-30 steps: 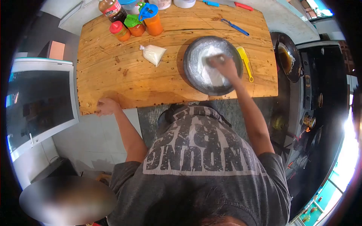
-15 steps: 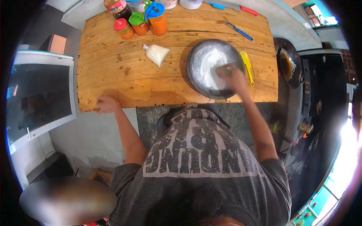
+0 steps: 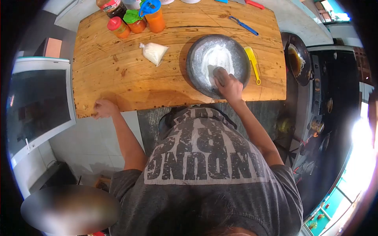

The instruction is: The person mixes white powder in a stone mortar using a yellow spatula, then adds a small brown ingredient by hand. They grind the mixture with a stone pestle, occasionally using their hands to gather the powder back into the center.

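Note:
My right hand is wrapped round a short grey stone pestle, its end pressed into a wide dark stone mortar. White powder or paste is smeared over the middle of the mortar's bowl. At the table's front left corner, my left hand rests with fingers curled at the edge. Left of the mortar lies a tied plastic bag of pale granules. A yellow plastic utensil lies close against the mortar's right side.
Jars with red lid and green lid, plus an orange blue-capped bottle, stand at the back left of the wooden table. A blue peeler lies at the back. Right of the table, a pan holds brown liquid.
My right hand has drawn the pestle down and left through the mortar, toward my body. The left hand stays at the table corner. The whole view has shifted slightly.

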`<action>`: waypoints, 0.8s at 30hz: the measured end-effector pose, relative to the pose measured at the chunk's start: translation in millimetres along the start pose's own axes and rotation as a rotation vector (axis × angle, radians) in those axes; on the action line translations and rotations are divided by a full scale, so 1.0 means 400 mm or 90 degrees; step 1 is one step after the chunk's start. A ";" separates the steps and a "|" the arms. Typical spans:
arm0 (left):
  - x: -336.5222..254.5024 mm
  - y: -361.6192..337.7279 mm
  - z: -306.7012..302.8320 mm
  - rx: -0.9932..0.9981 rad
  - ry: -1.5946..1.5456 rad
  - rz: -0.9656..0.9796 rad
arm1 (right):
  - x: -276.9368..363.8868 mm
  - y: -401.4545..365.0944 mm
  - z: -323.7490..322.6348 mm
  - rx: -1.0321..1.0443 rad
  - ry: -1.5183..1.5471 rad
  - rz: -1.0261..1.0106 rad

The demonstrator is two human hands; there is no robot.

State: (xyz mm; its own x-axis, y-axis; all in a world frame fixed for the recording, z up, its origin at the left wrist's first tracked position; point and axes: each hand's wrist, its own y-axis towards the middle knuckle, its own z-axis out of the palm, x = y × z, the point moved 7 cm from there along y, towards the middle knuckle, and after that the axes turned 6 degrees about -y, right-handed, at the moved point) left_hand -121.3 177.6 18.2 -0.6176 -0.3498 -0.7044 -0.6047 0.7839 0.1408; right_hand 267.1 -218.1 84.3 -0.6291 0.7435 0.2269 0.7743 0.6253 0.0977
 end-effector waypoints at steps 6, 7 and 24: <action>0.004 0.001 0.007 -0.005 0.008 0.012 | -0.078 0.208 0.006 -0.030 0.119 0.023; 0.007 0.005 0.004 -0.003 0.012 0.020 | -0.088 0.207 0.006 -0.022 0.157 0.026; 0.028 0.015 0.011 -0.021 -0.007 -0.007 | 0.035 0.051 0.011 0.069 0.075 0.019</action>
State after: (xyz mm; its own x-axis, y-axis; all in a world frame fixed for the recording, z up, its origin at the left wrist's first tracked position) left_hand -129.5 180.6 8.0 -0.6054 -0.3518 -0.7140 -0.6274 0.7629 0.1560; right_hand 273.9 -194.0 85.1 -0.5890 0.7329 0.3405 0.7763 0.6303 -0.0138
